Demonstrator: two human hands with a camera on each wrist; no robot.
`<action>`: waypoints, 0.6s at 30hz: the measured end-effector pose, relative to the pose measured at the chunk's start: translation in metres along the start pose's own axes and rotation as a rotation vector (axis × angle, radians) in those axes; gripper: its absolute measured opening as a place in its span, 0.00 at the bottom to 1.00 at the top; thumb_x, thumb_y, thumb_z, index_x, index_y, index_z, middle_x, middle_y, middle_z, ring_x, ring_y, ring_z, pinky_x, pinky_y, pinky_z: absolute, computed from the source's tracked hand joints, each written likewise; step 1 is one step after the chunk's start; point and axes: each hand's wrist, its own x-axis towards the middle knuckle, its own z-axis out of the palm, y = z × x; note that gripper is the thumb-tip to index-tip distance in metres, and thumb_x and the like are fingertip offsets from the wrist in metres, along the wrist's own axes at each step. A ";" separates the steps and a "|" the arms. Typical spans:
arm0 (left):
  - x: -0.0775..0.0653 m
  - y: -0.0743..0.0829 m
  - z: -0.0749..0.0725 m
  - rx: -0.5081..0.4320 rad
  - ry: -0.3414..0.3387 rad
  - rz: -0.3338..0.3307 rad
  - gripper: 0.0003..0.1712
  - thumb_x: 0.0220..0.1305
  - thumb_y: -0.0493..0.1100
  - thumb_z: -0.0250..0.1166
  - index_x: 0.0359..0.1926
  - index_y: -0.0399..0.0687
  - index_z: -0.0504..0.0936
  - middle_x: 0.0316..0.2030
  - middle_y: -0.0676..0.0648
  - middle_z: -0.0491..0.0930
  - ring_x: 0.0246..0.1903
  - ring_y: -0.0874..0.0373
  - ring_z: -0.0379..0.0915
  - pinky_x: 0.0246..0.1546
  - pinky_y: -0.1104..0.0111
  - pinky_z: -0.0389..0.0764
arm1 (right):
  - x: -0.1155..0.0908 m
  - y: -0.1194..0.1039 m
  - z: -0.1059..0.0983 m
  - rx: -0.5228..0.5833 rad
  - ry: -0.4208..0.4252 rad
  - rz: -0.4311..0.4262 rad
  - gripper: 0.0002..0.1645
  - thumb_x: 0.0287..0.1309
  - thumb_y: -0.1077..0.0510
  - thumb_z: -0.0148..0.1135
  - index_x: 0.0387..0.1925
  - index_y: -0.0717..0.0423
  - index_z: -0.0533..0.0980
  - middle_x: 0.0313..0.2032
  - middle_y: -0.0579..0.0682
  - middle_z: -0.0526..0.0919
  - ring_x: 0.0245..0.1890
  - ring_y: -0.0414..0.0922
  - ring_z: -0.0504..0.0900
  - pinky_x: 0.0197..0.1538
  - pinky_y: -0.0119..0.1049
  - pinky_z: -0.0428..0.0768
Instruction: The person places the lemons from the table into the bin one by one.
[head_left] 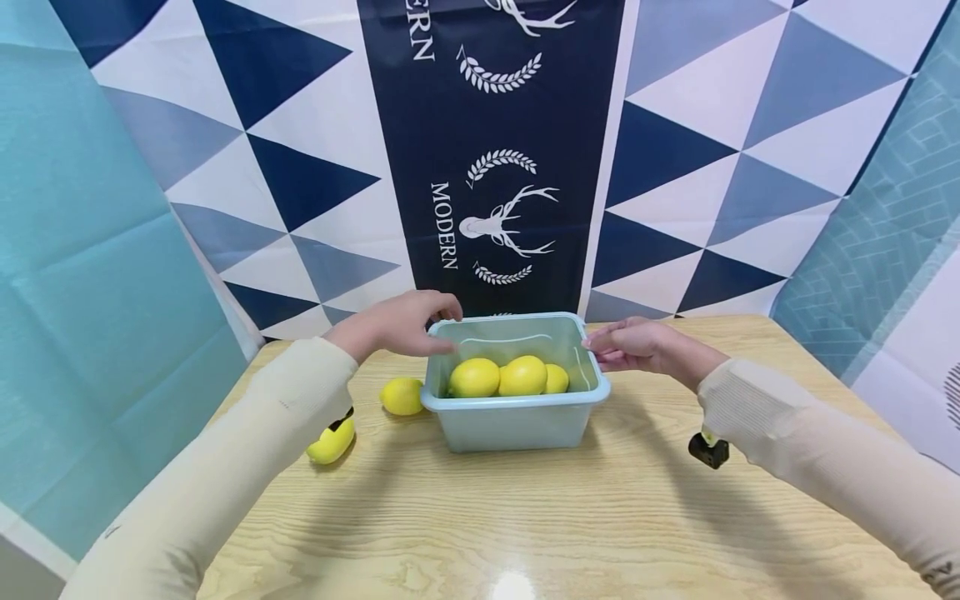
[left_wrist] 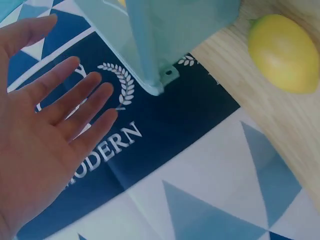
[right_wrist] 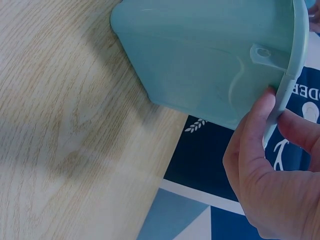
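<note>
A pale blue plastic bin [head_left: 517, 429] stands on the table with three yellow lemons [head_left: 523, 377] inside. My right hand [head_left: 641, 343] pinches the bin's right rim; in the right wrist view the thumb and fingers [right_wrist: 257, 125] lie on either side of that edge. Over the left back corner hovers my left hand [head_left: 408, 323], holding nothing. Its fingers are spread and apart from the rim in the left wrist view. One lemon [head_left: 402, 397] lies just left of the bin, and another lemon [head_left: 332, 443] is partly hidden by my left forearm.
The wooden table [head_left: 480, 517] ends at a patterned cloth backdrop [head_left: 495, 150] with triangles and deer prints, close behind the bin. Teal fabric [head_left: 97, 250] hangs along the left side. A small black wrist camera [head_left: 708, 451] sits under my right sleeve.
</note>
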 end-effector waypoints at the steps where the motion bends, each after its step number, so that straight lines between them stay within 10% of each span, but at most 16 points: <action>1: -0.004 -0.002 0.001 -0.007 0.022 0.000 0.26 0.59 0.48 0.62 0.57 0.43 0.74 0.55 0.43 0.77 0.54 0.48 0.73 0.59 0.56 0.76 | 0.000 0.000 0.000 0.000 -0.001 -0.001 0.33 0.67 0.59 0.53 0.66 0.73 0.57 0.30 0.41 0.83 0.31 0.33 0.83 0.42 0.24 0.84; 18: -0.056 -0.021 0.037 0.131 0.322 -0.263 0.31 0.56 0.53 0.62 0.59 0.46 0.72 0.58 0.44 0.74 0.58 0.47 0.71 0.58 0.51 0.77 | 0.000 0.002 -0.001 -0.028 -0.007 -0.018 0.32 0.67 0.59 0.53 0.65 0.73 0.58 0.31 0.40 0.83 0.30 0.32 0.83 0.44 0.25 0.83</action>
